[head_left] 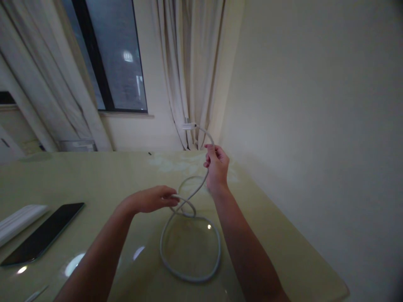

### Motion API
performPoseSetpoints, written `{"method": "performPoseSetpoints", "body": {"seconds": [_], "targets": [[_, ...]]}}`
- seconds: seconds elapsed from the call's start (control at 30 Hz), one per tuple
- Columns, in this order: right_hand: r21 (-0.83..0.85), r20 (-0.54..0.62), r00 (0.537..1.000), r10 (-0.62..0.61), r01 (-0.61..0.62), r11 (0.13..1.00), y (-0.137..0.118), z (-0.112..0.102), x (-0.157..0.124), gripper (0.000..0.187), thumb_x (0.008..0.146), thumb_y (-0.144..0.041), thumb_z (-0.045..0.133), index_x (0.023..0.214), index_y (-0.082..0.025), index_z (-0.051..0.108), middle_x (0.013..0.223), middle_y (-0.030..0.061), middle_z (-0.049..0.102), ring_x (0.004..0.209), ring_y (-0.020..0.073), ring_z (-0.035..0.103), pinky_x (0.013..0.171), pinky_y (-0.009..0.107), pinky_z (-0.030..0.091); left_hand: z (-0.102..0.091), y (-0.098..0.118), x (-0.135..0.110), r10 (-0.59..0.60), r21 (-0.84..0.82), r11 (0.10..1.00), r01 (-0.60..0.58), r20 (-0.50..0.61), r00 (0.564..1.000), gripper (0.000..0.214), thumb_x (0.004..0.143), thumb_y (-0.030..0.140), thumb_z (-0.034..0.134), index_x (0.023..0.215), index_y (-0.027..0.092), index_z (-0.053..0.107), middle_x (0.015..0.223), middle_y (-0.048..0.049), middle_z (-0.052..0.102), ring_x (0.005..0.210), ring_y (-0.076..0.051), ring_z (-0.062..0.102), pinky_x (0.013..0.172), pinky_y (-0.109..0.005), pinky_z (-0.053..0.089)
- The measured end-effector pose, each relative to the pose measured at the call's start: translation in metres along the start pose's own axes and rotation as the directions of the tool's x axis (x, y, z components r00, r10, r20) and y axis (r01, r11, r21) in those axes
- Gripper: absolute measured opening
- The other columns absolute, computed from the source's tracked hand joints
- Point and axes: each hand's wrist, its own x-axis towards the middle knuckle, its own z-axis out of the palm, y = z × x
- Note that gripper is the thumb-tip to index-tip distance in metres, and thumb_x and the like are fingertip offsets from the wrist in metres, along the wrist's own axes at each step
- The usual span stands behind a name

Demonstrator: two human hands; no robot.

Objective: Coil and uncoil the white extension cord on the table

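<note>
A long white cable (pixel 190 278) lies in loose loops on the glossy table and rises into both hands. My right hand (pixel 216 164) is closed around it, raised above the table toward the far edge. Past that fist the cable bends over to the left and ends in a white plug (pixel 189 126) with metal prongs pointing up. Lower and to the left, my left hand (pixel 161 199) pinches another stretch of the cable between thumb and fingers. Below the hands, one large loop rests on the tabletop, with smaller loops crossing near the left fingertips.
On the left of the table (pixel 126 176) lie a dark flat tablet-like slab (pixel 44 233) and a white long object (pixel 22 220). A tiny dark item (pixel 150 153) sits by the far edge. A wall (pixel 315 126) runs along the right, and curtains (pixel 195 63) hang behind.
</note>
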Motion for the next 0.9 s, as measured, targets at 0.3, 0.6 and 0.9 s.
{"method": "performPoseSetpoints", "body": {"seconds": [0.3,0.6,0.9], "targets": [[0.086,0.074,0.989,0.127,-0.134,0.987,-0.006,0.007,-0.006,0.026,0.078,-0.042,0.081,0.088,-0.018,0.074,0.058,-0.0096,0.038,0.051,0.0068,0.029,0.044,0.021,0.023,0.012,0.016,0.018,0.052,-0.025,0.997,-0.066,-0.381,0.923,0.036,0.090,0.054,0.064,0.092,0.019,0.072,0.069,-0.0032,0.069,0.063,-0.020,0.066,0.063,-0.030,0.048],[0.227,0.139,0.981,0.139,-0.168,0.959,-0.013,0.017,-0.018,0.022,0.079,-0.038,0.082,0.086,-0.020,0.072,0.062,-0.0082,0.039,0.053,0.0069,0.025,0.044,0.021,0.021,0.041,0.017,0.042,0.017,-0.016,1.000,-0.021,-0.253,0.967,0.047,0.084,0.061,0.069,0.063,0.019,0.065,0.059,-0.0031,0.064,0.057,-0.017,0.056,0.057,-0.030,0.037],[0.246,-0.010,0.998,0.061,-0.057,0.967,-0.024,0.005,-0.008,0.027,0.085,-0.043,0.080,0.092,-0.020,0.067,0.060,-0.0105,0.034,0.051,0.0075,0.024,0.045,0.022,0.021,0.039,0.011,0.033,-0.075,-0.503,0.864,0.008,-0.113,0.991,0.049,0.085,0.067,0.071,0.090,0.018,0.067,0.072,-0.0009,0.068,0.070,-0.018,0.063,0.072,-0.031,0.048]]}}
